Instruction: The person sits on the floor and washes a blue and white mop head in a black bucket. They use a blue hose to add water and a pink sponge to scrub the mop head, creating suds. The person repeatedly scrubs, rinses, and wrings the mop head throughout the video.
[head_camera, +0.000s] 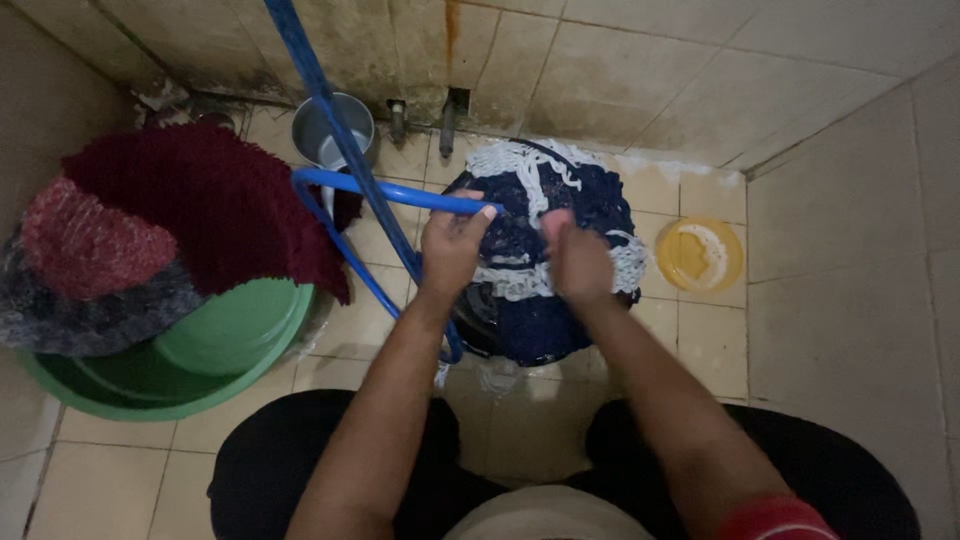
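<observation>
A dark blue shaggy mat with white soap suds lies on the wet tiled floor in front of me. My left hand grips a blue hose that loops over the mat's left edge, its tip near my fingers. My right hand presses down on the middle of the mat, blurred, with fingers closed against the fabric. Both forearms reach out from my crouched knees.
A green basin at the left holds a maroon mat, a red one and a grey one. A metal bucket stands by the back wall near two wall taps. A yellow plate with suds lies at the right.
</observation>
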